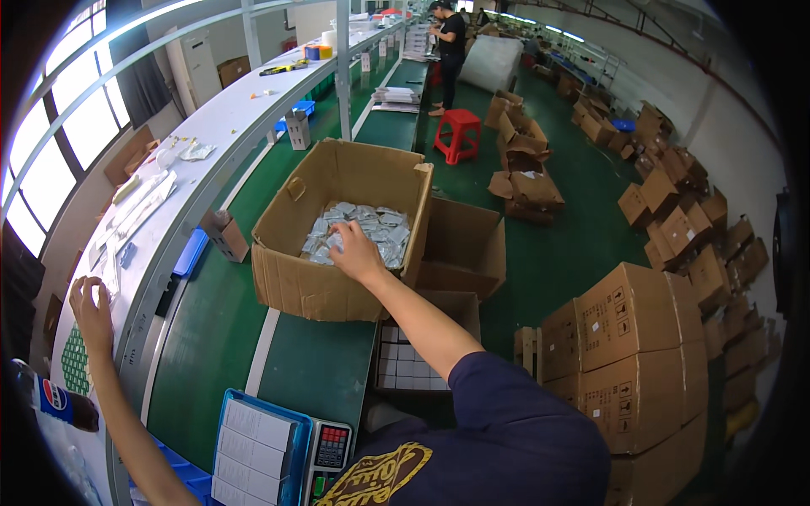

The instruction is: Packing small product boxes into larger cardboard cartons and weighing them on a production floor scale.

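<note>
Two bare hands are seen, each placed on separate work. The right hand (pixel 358 255) is reached over the near side of a large open brown carton (pixel 314 291), and small silver packets (pixel 388 239) are met by its fingers, which are bent and drawn fairly narrow; whether a packet is actually gripped cannot be told. The packets are heaped loosely on the carton's bottom, and the carton is stood, flaps up, across the green belt (pixel 211 371). The left hand (pixel 93 314) is held well apart, at the white counter (pixel 181 160), palm turned away, fingers curved; anything held there cannot be made out. Just below that hand a green patterned sheet (pixel 75 361) is laid, with a dark bottle with a blue label (pixel 56 400) near it. Farther up the counter, a yellow-and-black tool (pixel 284 67) is left lying. At the lower edge, white boxes (pixel 253 447) are lined up in a blue tray (pixel 226 415), with a scale (pixel 329 445) placed just beside. More white boxes are packed in an open carton right of the belt. Sealed cartons (pixel 629 354) are stacked at right. Beyond, a red stool (pixel 458 135) is set near a standing co-worker (pixel 451 46).
</note>
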`<state>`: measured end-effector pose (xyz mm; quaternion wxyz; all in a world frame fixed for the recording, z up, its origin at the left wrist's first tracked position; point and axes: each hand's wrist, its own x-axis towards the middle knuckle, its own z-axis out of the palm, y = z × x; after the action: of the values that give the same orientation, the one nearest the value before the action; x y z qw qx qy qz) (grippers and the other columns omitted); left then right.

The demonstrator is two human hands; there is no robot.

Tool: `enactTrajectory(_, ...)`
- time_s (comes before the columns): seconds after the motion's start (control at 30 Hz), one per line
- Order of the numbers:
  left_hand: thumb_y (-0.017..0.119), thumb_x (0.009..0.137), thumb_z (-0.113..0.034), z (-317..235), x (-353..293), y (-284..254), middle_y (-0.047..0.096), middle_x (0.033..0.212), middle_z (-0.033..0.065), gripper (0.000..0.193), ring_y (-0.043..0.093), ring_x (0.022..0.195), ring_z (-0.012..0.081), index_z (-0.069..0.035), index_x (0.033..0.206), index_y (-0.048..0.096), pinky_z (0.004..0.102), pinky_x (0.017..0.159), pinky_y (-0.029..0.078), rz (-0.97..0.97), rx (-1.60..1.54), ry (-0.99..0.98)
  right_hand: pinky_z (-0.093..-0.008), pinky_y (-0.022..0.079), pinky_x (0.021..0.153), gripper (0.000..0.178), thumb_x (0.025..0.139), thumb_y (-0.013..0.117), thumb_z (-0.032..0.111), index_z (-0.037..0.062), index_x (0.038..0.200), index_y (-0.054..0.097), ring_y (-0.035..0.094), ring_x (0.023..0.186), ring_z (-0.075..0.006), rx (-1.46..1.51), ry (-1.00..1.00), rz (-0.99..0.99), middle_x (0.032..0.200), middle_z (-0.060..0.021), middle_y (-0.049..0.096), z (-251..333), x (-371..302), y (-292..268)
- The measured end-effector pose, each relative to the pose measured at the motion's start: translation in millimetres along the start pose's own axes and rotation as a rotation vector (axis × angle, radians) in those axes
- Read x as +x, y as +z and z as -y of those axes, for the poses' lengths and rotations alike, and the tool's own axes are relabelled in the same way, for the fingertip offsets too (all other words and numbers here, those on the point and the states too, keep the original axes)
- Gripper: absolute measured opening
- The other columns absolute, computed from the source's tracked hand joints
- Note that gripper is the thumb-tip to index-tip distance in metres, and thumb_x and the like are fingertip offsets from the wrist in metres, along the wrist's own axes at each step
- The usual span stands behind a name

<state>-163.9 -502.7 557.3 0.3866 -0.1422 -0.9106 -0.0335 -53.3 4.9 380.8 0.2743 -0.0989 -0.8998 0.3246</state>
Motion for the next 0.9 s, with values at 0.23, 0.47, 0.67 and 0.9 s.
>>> enactTrajectory(0.23,0.048,0.099,-0.027,-5.4,1.3,-3.7,0.050,0.128,0.0188,0.029,0.042,0.125,0.0346,-0.002,0.106,0.061,0.0434,0.106,0.034,-0.014,0.046,-0.028,-0.0438,0.049,0.083,0.036,0.082,0.065,0.019,0.0072,0.115,0.054,0.059,0.097,-0.0382,0.064,0.024,-0.055,0.110,-0.0174,0.058,-20.6,6.8,18.9)
enactTrajectory(0.47,0.048,0.099,-0.028,8.3,-5.9,-0.2,0.051,0.127,0.0192,0.034,0.044,0.122,0.0350,0.003,0.110,0.060,0.0421,0.104,0.035,-0.002,-0.038,-0.075,-0.0456,0.048,0.075,0.033,0.082,0.068,0.026,0.0040,0.100,0.052,0.061,0.090,-0.0392,0.033,0.122,0.133,0.092,-0.0197,0.064,3.0,4.9,6.0)
enactTrajectory(0.67,0.047,0.100,-0.027,-10.4,0.7,-7.4,0.057,0.119,0.0194,0.036,0.049,0.115,0.0337,0.006,0.107,0.060,0.0400,0.102,0.037,-0.049,-0.074,-0.035,-0.0465,0.048,0.074,0.033,0.084,0.066,0.031,0.0038,0.098,0.054,0.062,0.088,-0.0402,0.066,0.102,0.022,0.089,-0.0212,0.064,-6.3,6.1,11.7)
enactTrajectory(0.9,0.050,0.098,-0.025,-2.3,-0.8,-8.8,0.059,0.109,0.0177,0.030,0.052,0.107,0.0320,0.003,0.101,0.060,0.0386,0.096,0.039,-0.030,-0.176,-0.051,-0.0455,0.049,0.077,0.032,0.087,0.060,0.034,0.0030,0.093,0.063,0.061,0.090,-0.0405,0.040,0.139,0.094,0.094,-0.0222,0.064,3.9,5.3,4.6)
